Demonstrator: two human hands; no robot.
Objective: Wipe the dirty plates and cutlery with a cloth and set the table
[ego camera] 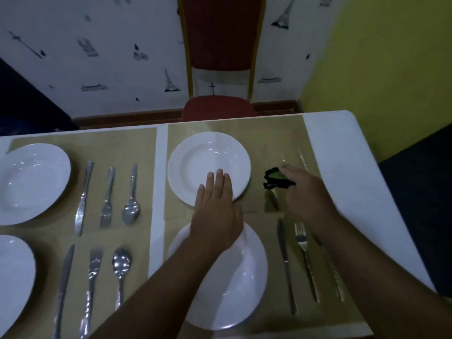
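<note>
My left hand (216, 206) lies flat, fingers together, on the near rim of the far right white plate (208, 157). My right hand (305, 192) grips a green and black cloth (275, 178) and presses it on blurred cutlery (302, 157) to the right of that plate. Under my left forearm sits the near right plate (244, 285). A knife (285, 263) and a fork (304, 255) lie to its right. On the left stand two more plates (31, 182) (12, 277), each beside a knife, fork and spoon.
Tan placemats (85, 148) cover a white table (347, 167). A red chair (220, 69) stands at the far edge against patterned wallpaper. A yellow wall is at the right, and a dark seat (420, 192) is beyond the table's right edge.
</note>
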